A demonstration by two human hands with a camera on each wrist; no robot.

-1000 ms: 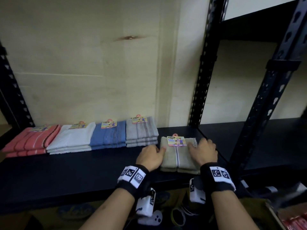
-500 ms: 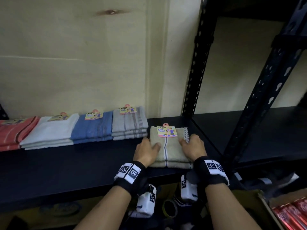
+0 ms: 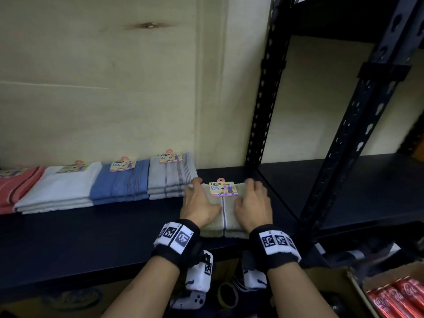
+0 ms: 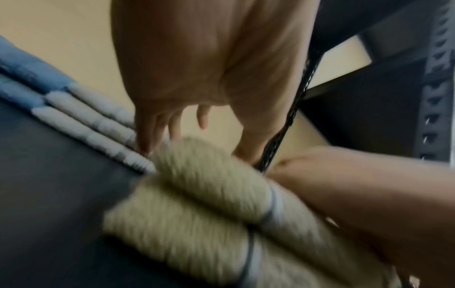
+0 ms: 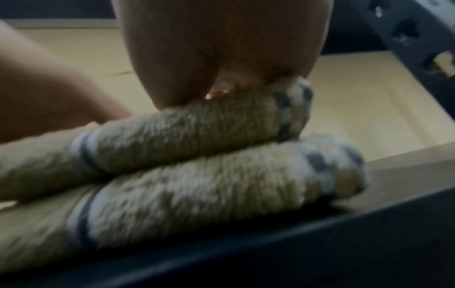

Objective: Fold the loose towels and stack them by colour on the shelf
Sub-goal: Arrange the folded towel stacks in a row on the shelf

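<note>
Pressing down on the beige towel stack (image 3: 223,216), both hands are sliding it back along the black shelf (image 3: 91,237). Nearest the camera, the front fold edges are showing two beige towels, one lying on the other, near the shelf's front lip. The left hand (image 3: 199,206) is lying flat along the stack's left side, its fingers (image 4: 147,134) spread and reaching down to the shelf beside the grey towel stack (image 3: 171,177). The right hand (image 3: 252,204) is resting on the stack's right side, fingers lightly bent over the far corner, pinching nothing that I can make out. Compared with a second ago, the beige stack is sitting deeper on the shelf and closer to the grey one, with the left fingertips now touching it. That suggests the beige pile is nearly lined up with the row. Farther left, the blue towels (image 3: 121,182), white towels (image 3: 59,189) and pink towels (image 3: 16,187) are lying side by side against the wall, unchanged.
</note>
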